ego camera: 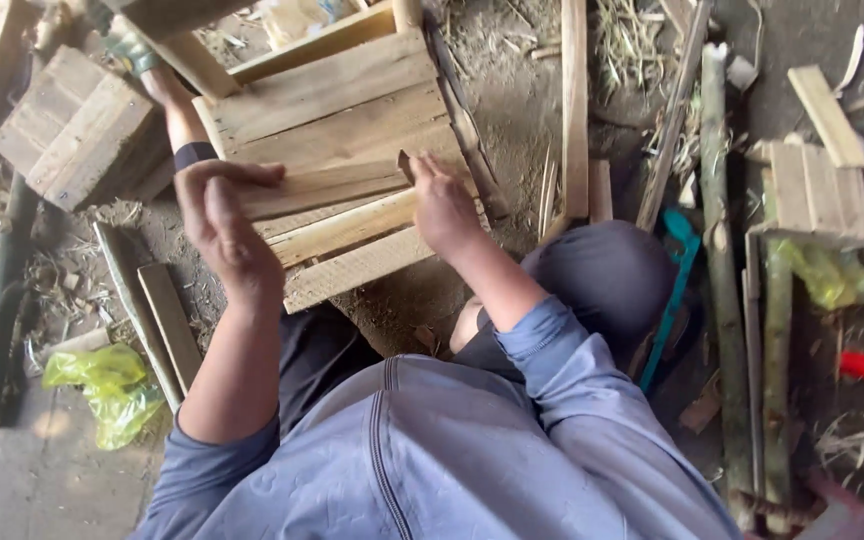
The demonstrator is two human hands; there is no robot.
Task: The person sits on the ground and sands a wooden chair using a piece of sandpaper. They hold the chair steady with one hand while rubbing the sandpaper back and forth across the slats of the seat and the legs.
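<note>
a person in a blue long-sleeved top crouches over a rough wooden crate (337,150) on dirt ground, seen from above. the left hand (222,225) is curled around the near end of a loose wooden slat (327,185), thumb on top and fingers wrapped under. the right hand (444,205) presses down on the slat's other end, fingers bent, holding it flat across the crate's top boards. the slat lies slightly slanted, touching the boards beneath.

another person's arm (174,105), wearing a dark wristband, reaches in from the upper left and steadies the crate.

a second crate (77,125) sits to the left. bamboo poles (722,280) and offcuts lie to the right, and a yellow plastic bag (107,385) rests at lower left.

risks, as a judgement: the slat seems unfixed and could slide off line if either hand eases. rough edges could leave splinters in bare fingers. 2 people's hands sit close together, so a sudden shift could pinch one.
</note>
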